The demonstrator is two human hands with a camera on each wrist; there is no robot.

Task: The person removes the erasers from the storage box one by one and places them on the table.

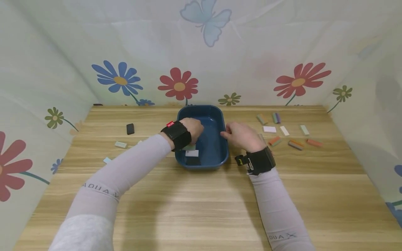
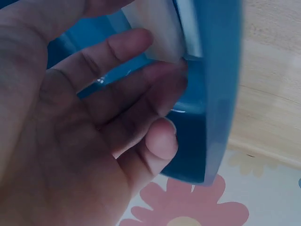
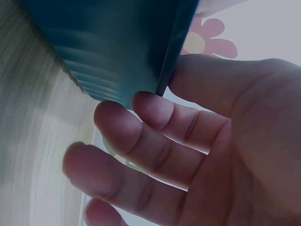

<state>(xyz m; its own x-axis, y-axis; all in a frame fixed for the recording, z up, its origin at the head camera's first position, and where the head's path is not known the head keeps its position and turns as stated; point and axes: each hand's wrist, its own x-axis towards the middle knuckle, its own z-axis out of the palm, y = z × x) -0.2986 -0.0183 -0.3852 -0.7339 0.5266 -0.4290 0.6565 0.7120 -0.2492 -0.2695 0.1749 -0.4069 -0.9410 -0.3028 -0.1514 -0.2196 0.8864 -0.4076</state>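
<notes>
A deep blue plastic basin (image 1: 226,153) stands on the table in front of me. Inside it, my left hand (image 1: 192,128) reaches down near its left wall with loosely curled fingers. In the left wrist view, the index fingertip overlaps a white block (image 2: 164,30), and I cannot tell whether the hand grips it. Beside that block, a pale greenish block (image 2: 189,33) leans along the basin wall. A white block (image 1: 192,153) and a dark block (image 1: 193,161) lie at the basin's near end. My right hand (image 1: 243,135) pinches the basin's right rim between thumb and finger.
Right of the basin lie several small blocks, among them a white one (image 1: 269,129), a pale green one (image 1: 304,130) and an orange one (image 1: 314,142). To the left are a black block (image 1: 130,129) and a pale one (image 1: 120,144). A flowered curtain (image 1: 251,52) surrounds the table.
</notes>
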